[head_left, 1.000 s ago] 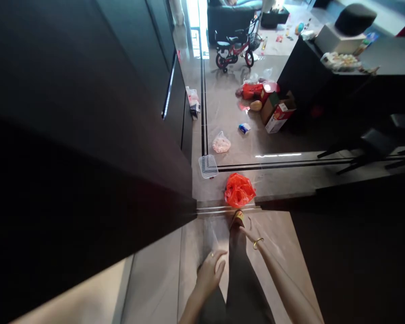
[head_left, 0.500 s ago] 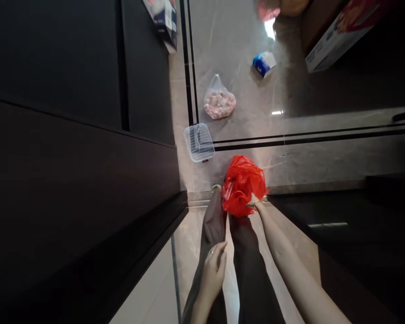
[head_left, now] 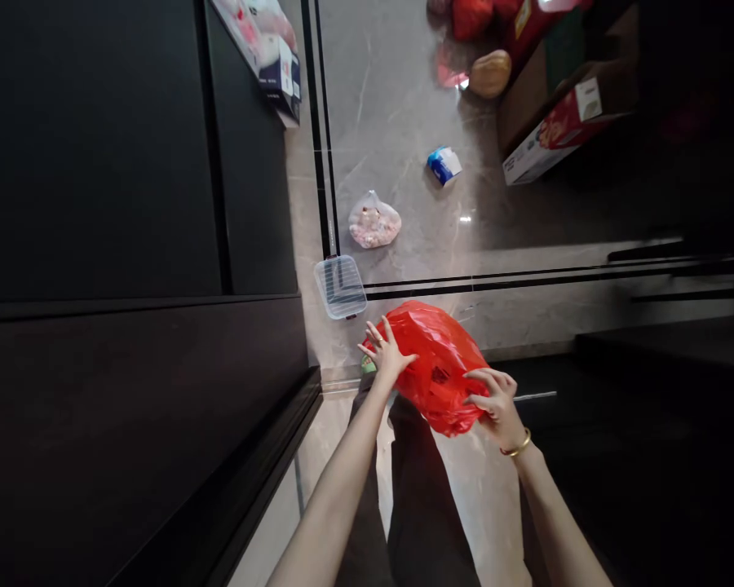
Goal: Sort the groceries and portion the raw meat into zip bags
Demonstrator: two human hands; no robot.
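Note:
A red plastic bag (head_left: 431, 334) hangs in front of my legs, spread wide, with a small dark patch showing inside it. My right hand (head_left: 495, 401) has its fingers curled on the bag's right edge and grips it. At the left side of the bag is my left hand (head_left: 386, 352), fingers spread apart and thumb over the red plastic. Just beyond the left hand, a clear lidded plastic box (head_left: 341, 287) rests on the floor. Past that lies a tied clear bag of pinkish pieces (head_left: 375, 226), whose kind I cannot make out.
A blue and white packet (head_left: 444, 165) lies on the tiled floor. Farther off stand an open cardboard box (head_left: 541, 151), a round tan item (head_left: 490, 74) and red bags (head_left: 472, 18). Dark cabinets (head_left: 128, 163) line the left, with another box (head_left: 281, 81) beside them.
My left hand has moved from over my leg up to the bag and spread its fingers. My right hand has moved right, and the red bag is now stretched wider.

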